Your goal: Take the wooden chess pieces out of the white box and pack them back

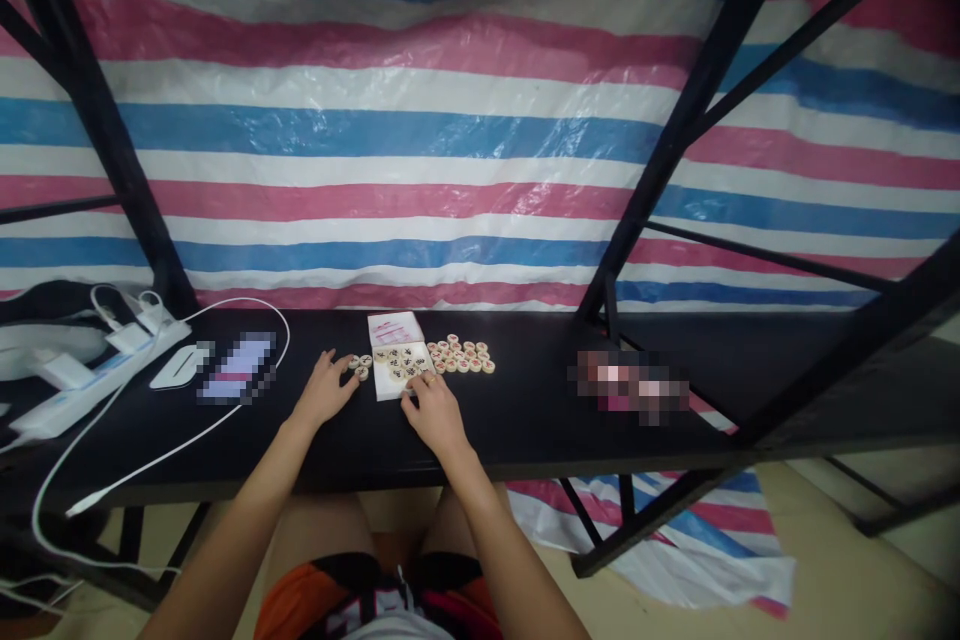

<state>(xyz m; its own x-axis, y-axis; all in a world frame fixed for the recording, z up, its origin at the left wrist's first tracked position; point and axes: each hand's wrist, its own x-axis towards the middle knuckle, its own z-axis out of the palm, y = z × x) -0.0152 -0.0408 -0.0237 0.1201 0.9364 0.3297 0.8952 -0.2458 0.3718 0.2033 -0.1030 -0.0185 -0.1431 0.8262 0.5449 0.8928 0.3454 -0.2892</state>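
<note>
A small open white box [400, 360] lies on the black table [525, 420] and holds several round wooden game pieces. More such pieces [461, 357] lie loose to its right, and a few [361, 365] to its left. My left hand [326, 388] rests on the table with fingers spread, fingertips next to the left pieces. My right hand [433, 408] sits at the box's near right corner, fingers curled over a piece there; whether it grips that piece is unclear.
A white power strip [97, 370] with plugs and cables lies at the left, beside a white mouse-shaped object [174, 366] and a blurred flat item [238, 367]. Another blurred item [634, 386] sits to the right. Black frame bars [660, 170] rise before a striped tarp.
</note>
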